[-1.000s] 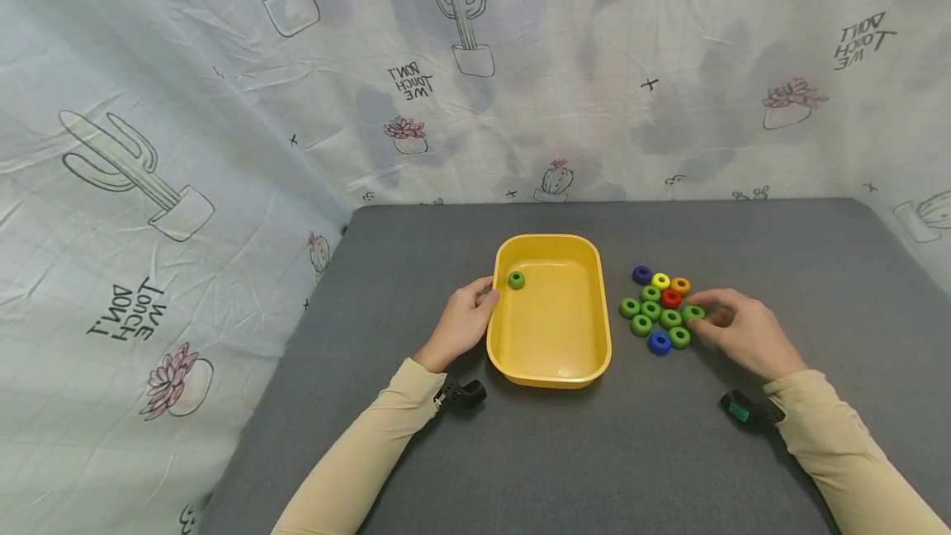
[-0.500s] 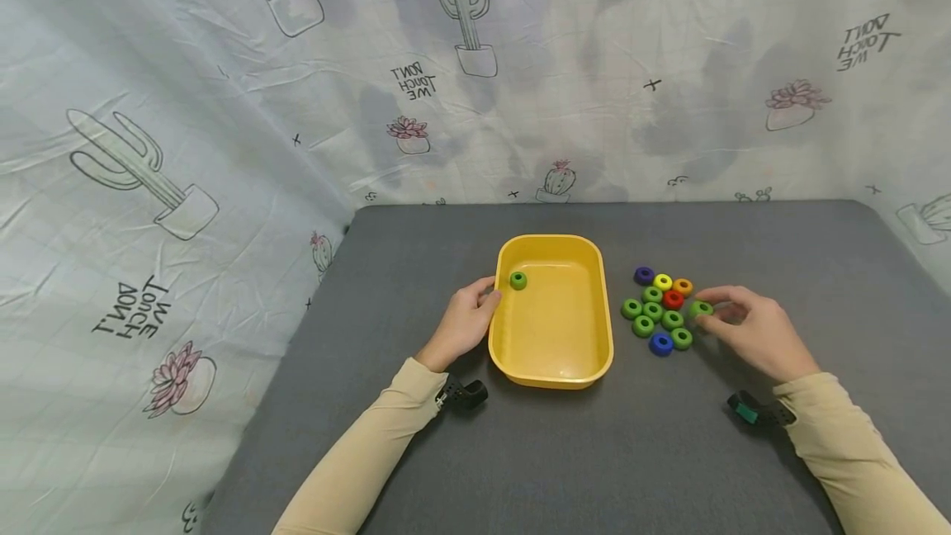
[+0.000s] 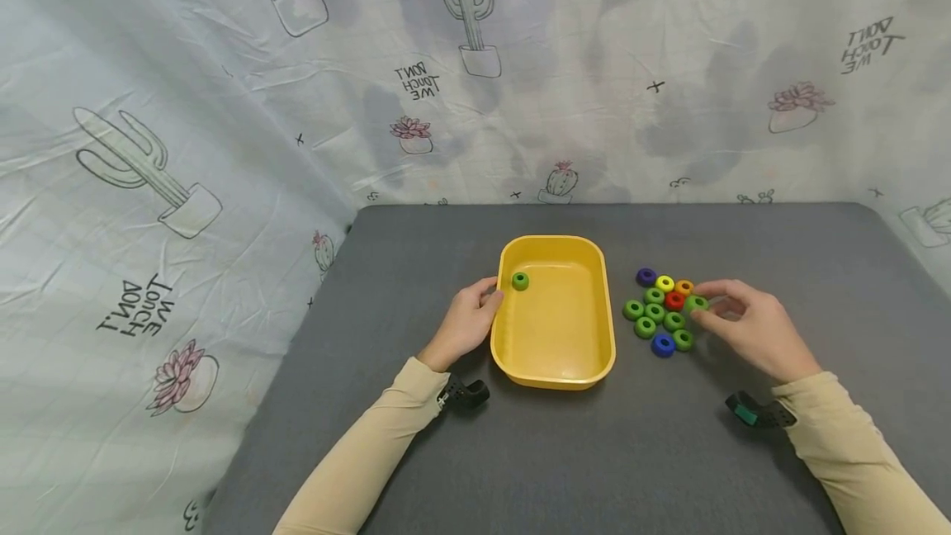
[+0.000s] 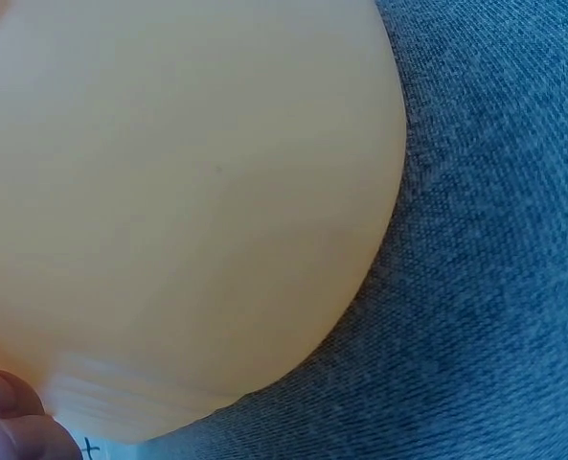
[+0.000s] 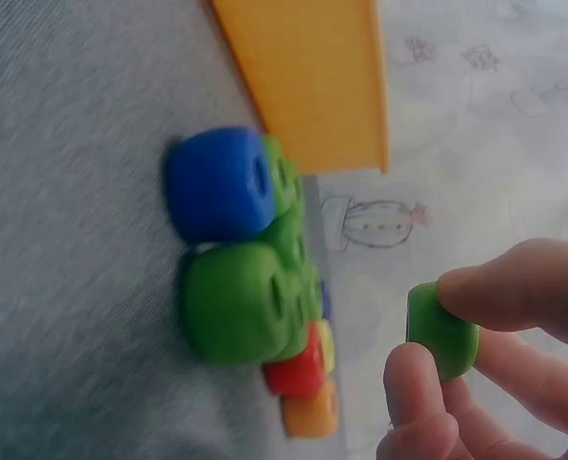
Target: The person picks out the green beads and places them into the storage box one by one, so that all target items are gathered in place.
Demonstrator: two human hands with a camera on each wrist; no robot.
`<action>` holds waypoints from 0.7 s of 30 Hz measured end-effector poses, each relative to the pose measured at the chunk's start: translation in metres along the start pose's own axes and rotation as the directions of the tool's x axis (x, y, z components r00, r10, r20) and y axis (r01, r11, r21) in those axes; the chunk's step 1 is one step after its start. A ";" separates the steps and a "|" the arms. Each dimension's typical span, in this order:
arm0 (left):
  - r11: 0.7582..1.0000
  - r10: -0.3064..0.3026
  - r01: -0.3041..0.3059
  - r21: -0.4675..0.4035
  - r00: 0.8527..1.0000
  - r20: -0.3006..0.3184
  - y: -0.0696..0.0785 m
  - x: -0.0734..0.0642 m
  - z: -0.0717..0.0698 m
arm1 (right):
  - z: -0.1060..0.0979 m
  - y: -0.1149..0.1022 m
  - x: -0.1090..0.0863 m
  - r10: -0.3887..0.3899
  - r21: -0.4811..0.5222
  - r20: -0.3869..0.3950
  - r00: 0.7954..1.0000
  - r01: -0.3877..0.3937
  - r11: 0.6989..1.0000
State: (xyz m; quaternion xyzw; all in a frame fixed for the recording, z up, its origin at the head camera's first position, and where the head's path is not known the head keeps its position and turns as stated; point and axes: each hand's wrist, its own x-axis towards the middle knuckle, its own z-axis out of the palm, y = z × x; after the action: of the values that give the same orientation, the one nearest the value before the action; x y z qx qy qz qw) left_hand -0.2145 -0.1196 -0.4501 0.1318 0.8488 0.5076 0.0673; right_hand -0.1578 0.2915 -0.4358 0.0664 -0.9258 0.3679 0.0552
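Observation:
Along its left rim, a yellow plastic tray is held by my left hand, the thumb over the edge. One green ring lies inside, near the tray's left wall. My right hand pinches another green ring between thumb and fingers; the right wrist view shows it raised off the table. Beside it on the table is a cluster of small rings: several green ones, a blue ring, a red ring, an orange ring, a yellow ring and a purple ring.
A dark grey table lies under everything. Behind it and to the left hangs a pale cloth printed with cacti. The ring cluster sits close to the tray's right side.
My right hand has lifted its green ring from the right side of the cluster and shifted slightly toward the far side. The left hand keeps its grip on the tray.

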 end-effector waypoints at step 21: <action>1.000 0.001 -0.001 -0.001 1.000 0.001 -0.001 -0.001 0.000 | 0.004 -0.048 0.024 -0.114 0.019 0.028 0.993 0.113 0.993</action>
State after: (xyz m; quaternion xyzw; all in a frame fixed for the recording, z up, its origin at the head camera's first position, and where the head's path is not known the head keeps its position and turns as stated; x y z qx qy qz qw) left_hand -0.2142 -0.1202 -0.4511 0.1324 0.8484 0.5081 0.0676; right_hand -0.1743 0.2521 -0.4026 0.1247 -0.9180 0.3714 0.0622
